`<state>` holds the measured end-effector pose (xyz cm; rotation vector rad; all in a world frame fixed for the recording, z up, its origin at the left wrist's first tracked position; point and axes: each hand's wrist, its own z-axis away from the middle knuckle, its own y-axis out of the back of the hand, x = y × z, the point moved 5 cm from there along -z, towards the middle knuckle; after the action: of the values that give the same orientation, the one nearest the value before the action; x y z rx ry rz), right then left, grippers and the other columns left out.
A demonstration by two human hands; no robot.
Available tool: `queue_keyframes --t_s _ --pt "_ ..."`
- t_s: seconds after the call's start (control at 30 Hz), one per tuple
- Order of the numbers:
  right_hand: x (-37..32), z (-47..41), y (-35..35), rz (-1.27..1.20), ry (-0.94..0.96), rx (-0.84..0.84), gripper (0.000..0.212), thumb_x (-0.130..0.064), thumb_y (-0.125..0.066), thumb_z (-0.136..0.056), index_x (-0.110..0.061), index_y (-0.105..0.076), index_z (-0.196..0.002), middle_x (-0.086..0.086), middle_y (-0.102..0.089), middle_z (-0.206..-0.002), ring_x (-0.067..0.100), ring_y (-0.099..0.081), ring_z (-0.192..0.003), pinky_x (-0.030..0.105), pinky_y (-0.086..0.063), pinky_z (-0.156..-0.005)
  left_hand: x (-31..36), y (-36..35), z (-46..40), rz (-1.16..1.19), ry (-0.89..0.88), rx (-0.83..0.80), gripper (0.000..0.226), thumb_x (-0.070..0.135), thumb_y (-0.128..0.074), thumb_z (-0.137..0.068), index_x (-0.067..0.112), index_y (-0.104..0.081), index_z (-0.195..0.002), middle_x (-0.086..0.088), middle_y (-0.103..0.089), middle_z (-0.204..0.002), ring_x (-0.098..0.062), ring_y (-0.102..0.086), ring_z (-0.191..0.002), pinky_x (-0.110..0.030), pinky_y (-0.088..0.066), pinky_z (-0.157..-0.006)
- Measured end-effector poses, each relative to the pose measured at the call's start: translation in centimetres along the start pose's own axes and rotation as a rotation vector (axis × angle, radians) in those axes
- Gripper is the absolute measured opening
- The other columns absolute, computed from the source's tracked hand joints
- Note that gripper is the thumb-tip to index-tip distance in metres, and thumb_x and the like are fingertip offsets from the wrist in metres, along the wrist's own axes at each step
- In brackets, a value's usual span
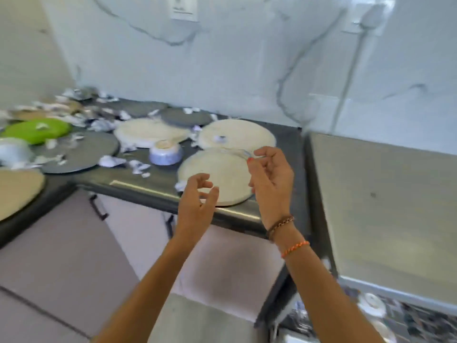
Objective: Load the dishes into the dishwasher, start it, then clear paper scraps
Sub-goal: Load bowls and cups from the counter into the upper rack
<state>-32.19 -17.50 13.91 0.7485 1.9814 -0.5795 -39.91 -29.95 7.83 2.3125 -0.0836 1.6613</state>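
Countertop (158,186) — cream plate (212,174) under loosely curled left hand (197,194), right hand (269,174) pinching something unclear.

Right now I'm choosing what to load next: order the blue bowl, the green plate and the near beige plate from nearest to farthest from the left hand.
1. Near beige plate, just behind the left hand.
2. Blue bowl, farther back on the left.
3. Green plate, far left.

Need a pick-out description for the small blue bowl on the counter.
Start at the dark counter under the marbled wall. Among the flat round plates, just left of the right hand, sits the blue bowl. It is the only small, deep, blue dish there; its neighbours are wide and flat.
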Motion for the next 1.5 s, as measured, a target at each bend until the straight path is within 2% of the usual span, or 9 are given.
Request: queue_keyframes --t_s 0.2,0.4,0.53,0.63,0.83,1.1,1.3,1.4,1.5 --pt "4.3 0.8 -14.7 -0.036 -0.197 -0.243 0.023 -0.007 -0.063 -0.083 -0.028 -0.054 -0.077 -0.005 -0.053 -0.061 0.016 -0.049 -0.059 0.027 -0.042 -0.055 -4.1 13.5 -4.2 -0.173 0.073 0.216 0.027 0.013 -0.055 -0.090 0.011 -0.049 -0.116 0.009 -0.052 -0.095 -0.002 -0.050 -0.070 -0.003 -0.040 -0.058" --pt "9.6 1.0 -23.4 0.068 -0.326 -0.319 0.025 -0.022 -0.074 -0.075 -0.032 -0.052 -0.083 -0.009 -0.057 -0.088 0.007 -0.055 -0.081 0.013 -0.042 -0.068 -7.6 20.8 -6.9 -0.218 0.163 0.308 0.036 0.014 -0.060 -0.087 0.015 -0.046 -0.121 0.003 -0.050 -0.111 -0.019 -0.056 -0.087 -0.033 -0.049 -0.075" --pt "12.8 -2.3 -27.2 0.242 -0.306 -0.383 0.034 -0.022 -0.076 -0.073 -0.021 -0.054 -0.099 0.003 -0.055 -0.109 0.016 -0.051 -0.100 0.024 -0.041 -0.081 -9.5 23.1 -10.6 -0.286 0.200 0.340 0.041 0.015 -0.061 -0.087 0.013 -0.045 -0.124 0.006 -0.043 -0.113 -0.015 -0.050 -0.091 -0.023 -0.038 -0.076" --pt "14.7 -5.6 -29.0 0.378 -0.201 -0.356 0.044 -0.023 -0.078 -0.069 -0.015 -0.058 -0.107 0.010 -0.054 -0.115 0.024 -0.049 -0.110 0.035 -0.040 -0.095 -10.7 23.9 -14.0 -0.327 0.192 0.374 0.040 0.015 -0.061 -0.086 0.013 -0.046 -0.123 0.006 -0.041 -0.114 -0.014 -0.049 -0.093 -0.022 -0.037 -0.077" --pt "17.4 -11.0 -30.5 0.786 -0.090 -0.266 0.057 -0.042 -0.076 -0.067 -0.027 -0.056 -0.118 0.005 -0.046 -0.127 0.029 -0.039 -0.119 0.041 -0.035 -0.092 -12.6 24.5 -20.7 -0.398 0.140 0.412 0.036 0.010 -0.059 -0.087 0.011 -0.047 -0.121 0.004 -0.040 -0.114 -0.012 -0.044 -0.099 -0.017 -0.035 -0.079" --pt "19.2 -13.7 -33.0 0.915 0.049 -0.264 0.055 -0.041 -0.076 -0.064 -0.024 -0.059 -0.113 0.008 -0.046 -0.122 0.033 -0.034 -0.124 0.049 -0.028 -0.097 -15.7 23.9 -26.2 -0.505 0.098 0.388 0.035 0.009 -0.060 -0.085 0.010 -0.049 -0.119 -0.004 -0.043 -0.119 -0.012 -0.042 -0.094 -0.032 -0.043 -0.078" --pt "20.2 -13.4 -31.7 1.124 -0.131 -0.374 0.054 -0.052 -0.067 -0.070 -0.031 -0.054 -0.118 0.001 -0.037 -0.132 0.028 -0.020 -0.133 0.057 -0.019 -0.103 -16.0 22.4 -29.7 -0.476 0.040 0.307 0.035 0.007 -0.060 -0.084 0.008 -0.050 -0.118 0.004 -0.038 -0.110 -0.011 -0.042 -0.098 -0.031 -0.042 -0.084" --pt "21.2 -11.8 -30.1 1.064 -0.327 -0.450 0.070 -0.060 -0.072 -0.061 -0.035 -0.050 -0.122 0.000 -0.032 -0.135 0.029 -0.023 -0.131 0.059 -0.027 -0.102 -15.9 21.3 -30.6 -0.418 0.005 0.235 0.035 0.008 -0.061 -0.084 0.010 -0.050 -0.117 0.006 -0.037 -0.109 -0.010 -0.042 -0.097 -0.029 -0.042 -0.084" --pt "21.4 -10.9 -30.0 1.090 -0.373 -0.548 0.084 -0.058 -0.077 -0.056 -0.037 -0.041 -0.130 0.001 -0.031 -0.137 0.032 -0.030 -0.127 0.050 -0.038 -0.097 -15.4 21.7 -31.2 -0.395 -0.049 0.218 0.034 0.008 -0.061 -0.083 0.010 -0.051 -0.116 0.006 -0.039 -0.108 -0.007 -0.040 -0.093 -0.024 -0.040 -0.080"
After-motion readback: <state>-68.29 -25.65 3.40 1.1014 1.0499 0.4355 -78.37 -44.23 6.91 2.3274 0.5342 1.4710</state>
